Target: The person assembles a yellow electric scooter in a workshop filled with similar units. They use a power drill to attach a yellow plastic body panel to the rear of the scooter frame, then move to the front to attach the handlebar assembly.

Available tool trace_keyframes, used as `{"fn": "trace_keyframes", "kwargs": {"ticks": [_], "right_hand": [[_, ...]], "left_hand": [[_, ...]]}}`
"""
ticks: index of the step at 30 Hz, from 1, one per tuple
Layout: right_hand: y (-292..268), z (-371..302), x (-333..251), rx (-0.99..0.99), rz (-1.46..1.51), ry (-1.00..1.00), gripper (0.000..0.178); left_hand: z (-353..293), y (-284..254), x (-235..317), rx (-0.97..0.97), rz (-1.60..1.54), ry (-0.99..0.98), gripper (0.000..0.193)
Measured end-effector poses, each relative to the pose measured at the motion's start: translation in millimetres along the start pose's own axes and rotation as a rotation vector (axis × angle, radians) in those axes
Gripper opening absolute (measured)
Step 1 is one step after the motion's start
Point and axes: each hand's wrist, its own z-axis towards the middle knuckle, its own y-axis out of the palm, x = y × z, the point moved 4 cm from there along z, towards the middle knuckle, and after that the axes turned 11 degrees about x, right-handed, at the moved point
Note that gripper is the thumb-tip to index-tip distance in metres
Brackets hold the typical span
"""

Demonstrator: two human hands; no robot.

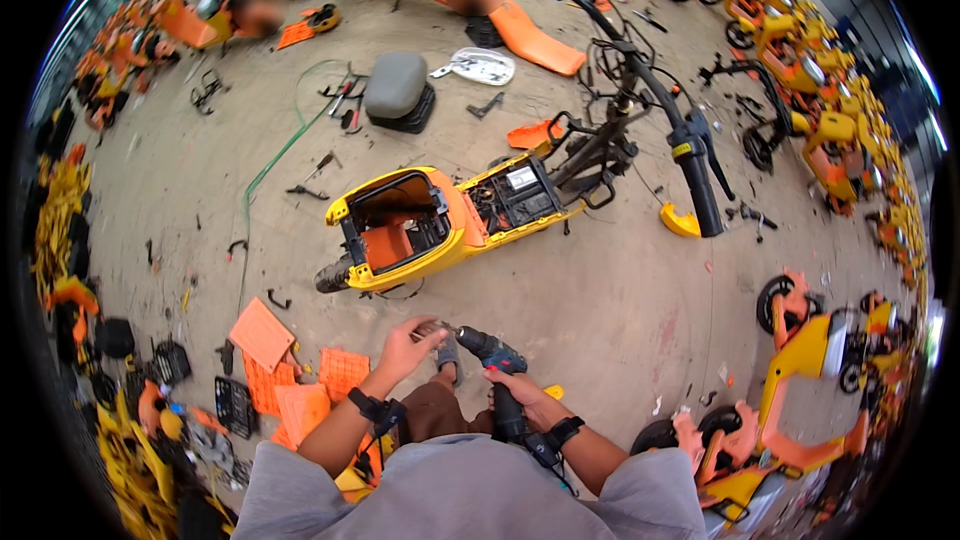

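Observation:
My right hand [527, 396] is wrapped round the grip of a dark cordless drill [490, 348], which points up and to the left. At the drill's front end, the fingers of my left hand [408, 348] are pinched together on the thin drill bit [447, 326]. Ahead of my hands stands a partly stripped yellow and orange electric scooter [455, 258]. Its seat opening is uncovered, and the footboard shows a tray of dark parts and wiring. Bare handlebars [690, 145] rise at its right end, with cables hanging loose around the stem.
A grey seat [396, 85] lies beyond the scooter, near hand tools and a green hose [275, 165]. Orange panels [262, 335] are piled at my left. Parked scooters [800, 370] line the right side. Other people work at scooters in the far background. A yellow piece [680, 221] lies below the handlebars.

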Motion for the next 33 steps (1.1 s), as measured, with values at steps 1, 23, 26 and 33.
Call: {"fn": "trace_keyframes", "kwargs": {"ticks": [1,23,26,33], "right_hand": [[-5,8,-1,0.014,-0.001,-0.005,0.035],[-88,498,123,0.236,-0.065,0.107,0.035],[-91,561,140,0.26,-0.115,0.074,0.032],[-96,663,171,0.177,0.011,0.069,0.027]], "left_hand": [[5,-3,-12,0.07,0.1,0.05,0.031],[155,20,-172,0.676,0.941,0.659,0.051],[153,17,-183,0.755,0.874,0.724,0.053],[160,18,-191,0.818,0.882,0.757,0.053]]}}
